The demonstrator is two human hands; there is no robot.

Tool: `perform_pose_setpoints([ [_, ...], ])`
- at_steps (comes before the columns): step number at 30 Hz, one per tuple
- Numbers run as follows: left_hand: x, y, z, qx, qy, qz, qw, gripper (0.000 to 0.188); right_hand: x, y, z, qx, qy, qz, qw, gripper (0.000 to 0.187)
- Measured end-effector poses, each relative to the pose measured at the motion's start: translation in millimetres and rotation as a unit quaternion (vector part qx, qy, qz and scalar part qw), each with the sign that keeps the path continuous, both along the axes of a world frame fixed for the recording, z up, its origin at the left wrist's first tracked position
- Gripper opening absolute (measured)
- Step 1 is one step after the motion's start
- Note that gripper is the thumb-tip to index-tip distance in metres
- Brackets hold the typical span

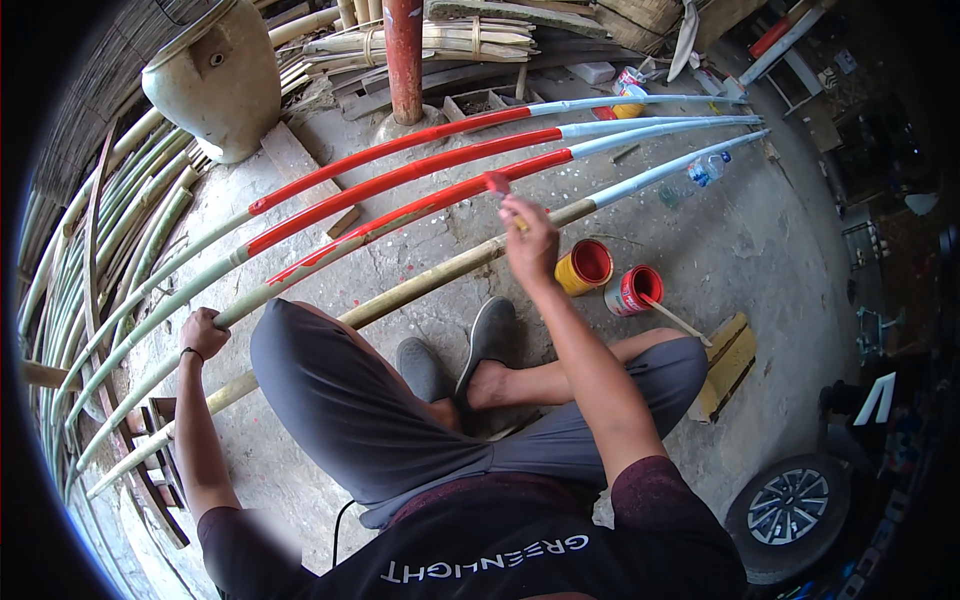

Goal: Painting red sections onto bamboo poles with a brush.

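Observation:
My left hand (205, 333) is closed around the bare part of a bamboo pole (250, 300). The pole's middle is coated red, with an unpainted strip along its near underside, and its far right end is light blue. A paintbrush (497, 183) with red bristles is in my right hand (531, 238); its tip is at or just above that pole's red stretch. Nearer to me lies a bare bamboo pole (430, 278) with a light blue end. Farther off, a second red pole (400, 178) and a third red pole (390, 149) run alongside, both blue at the right.
A yellow can (572, 274) and another can (630, 293) of red paint, with a stick in it, stand by my right knee. A plastic bottle (706, 169), wooden block (728, 370), red post (404, 60), large jar (215, 90), bamboo pile (140, 215) and wheel (788, 507) surround me.

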State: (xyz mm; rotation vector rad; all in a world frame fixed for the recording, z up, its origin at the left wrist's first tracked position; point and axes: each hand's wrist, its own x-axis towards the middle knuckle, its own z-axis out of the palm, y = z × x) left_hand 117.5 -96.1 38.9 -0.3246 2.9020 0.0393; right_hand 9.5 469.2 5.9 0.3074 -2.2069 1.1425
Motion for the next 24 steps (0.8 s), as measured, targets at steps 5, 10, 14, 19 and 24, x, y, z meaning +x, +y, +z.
perform_pose_setpoints([
  [5,3.8,4.3,2.7,-0.007,0.036,0.001,0.999,0.02,49.9,-105.5,1.1,-0.1,-0.024,0.183,0.978,0.014],
  [10,6.2,5.0,1.8,-0.013,0.037,0.021,0.999,0.016,28.7,-111.0,3.0,-0.345,-0.206,0.154,0.902,0.013],
  [14,6.1,2.0,1.6,-0.031,0.036,0.025,0.999,0.022,18.4,-71.9,15.2,-0.193,-0.059,0.041,0.979,0.01],
  [19,6.5,4.3,7.1,-0.041,-0.002,0.037,0.998,0.024,54.3,-135.9,18.4,0.007,0.008,0.153,0.988,0.009],
  [24,9.7,7.6,12.3,-0.012,0.02,0.043,0.999,0.021,84.6,-232.7,19.1,-0.19,-0.132,0.295,0.927,0.01],
])
